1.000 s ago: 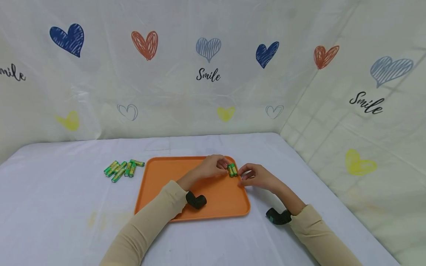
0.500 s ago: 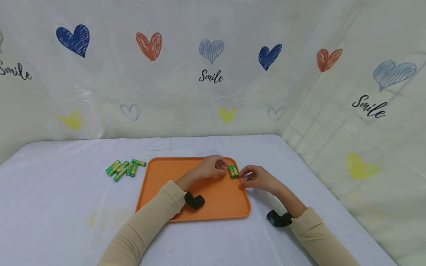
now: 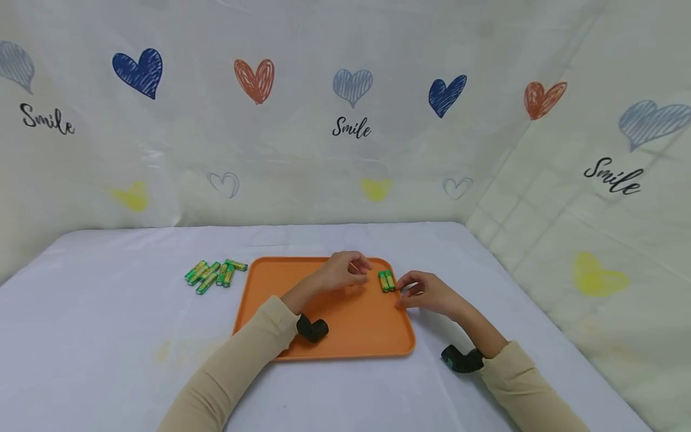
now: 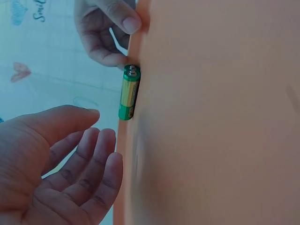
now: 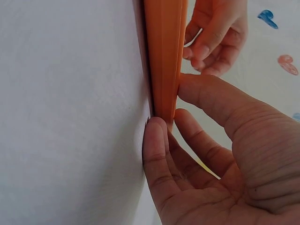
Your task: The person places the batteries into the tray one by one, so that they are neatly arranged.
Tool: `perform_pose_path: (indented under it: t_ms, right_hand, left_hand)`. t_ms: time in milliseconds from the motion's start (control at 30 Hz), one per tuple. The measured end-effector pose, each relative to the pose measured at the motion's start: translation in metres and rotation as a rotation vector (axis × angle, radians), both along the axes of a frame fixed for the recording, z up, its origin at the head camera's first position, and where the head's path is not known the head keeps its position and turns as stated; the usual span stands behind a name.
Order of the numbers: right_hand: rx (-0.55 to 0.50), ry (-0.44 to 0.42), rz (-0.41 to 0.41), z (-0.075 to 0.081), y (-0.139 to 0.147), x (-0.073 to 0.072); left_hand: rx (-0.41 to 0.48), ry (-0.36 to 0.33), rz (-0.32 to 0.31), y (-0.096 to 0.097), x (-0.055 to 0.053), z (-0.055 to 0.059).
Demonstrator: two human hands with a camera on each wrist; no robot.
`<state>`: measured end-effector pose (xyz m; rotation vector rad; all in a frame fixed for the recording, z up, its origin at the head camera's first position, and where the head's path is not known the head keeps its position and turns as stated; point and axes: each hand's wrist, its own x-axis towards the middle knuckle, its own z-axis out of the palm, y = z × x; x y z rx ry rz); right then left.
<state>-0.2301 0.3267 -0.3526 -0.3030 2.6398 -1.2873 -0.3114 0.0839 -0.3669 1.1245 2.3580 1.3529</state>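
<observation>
Two green-and-yellow batteries (image 3: 386, 281) lie side by side near the right rim of the orange tray (image 3: 340, 354). My left hand (image 3: 342, 271) hovers over the tray just left of them, fingers loosely bent, with nothing held. In the left wrist view a gap shows between that hand (image 4: 79, 159) and the battery pair (image 4: 129, 93). My right hand (image 3: 429, 292) is at the tray's right edge, beside the batteries. Seen from the right wrist, its loosely bent fingers and thumb (image 5: 206, 91) touch the orange rim (image 5: 164, 56).
Several more batteries (image 3: 216, 275) lie in a loose cluster on the white tablecloth (image 3: 124, 300), left of the tray. Behind the table hangs a white cloth (image 3: 302, 150) printed with hearts. Each wrist wears a black device, such as the one on the right wrist (image 3: 461, 359).
My left hand has drawn back left from the two batteries, leaving a wider gap. The right hand stays at the tray's edge. The head view has turned slightly left.
</observation>
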Motion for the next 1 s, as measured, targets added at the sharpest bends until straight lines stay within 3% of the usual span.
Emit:
perform_pose_path:
  t_ms: [500,1000]
  right_hand:
    - [0.037,-0.006,-0.010,-0.001,0.002,-0.002]
    - [0.029,-0.008,-0.008,0.000,-0.001,-0.001]
  left_hand:
    - [0.043,0.059,0.068,-0.031,0.000,0.012]
    - [0.058,0.088,0.163,-0.067,-0.007,0.015]
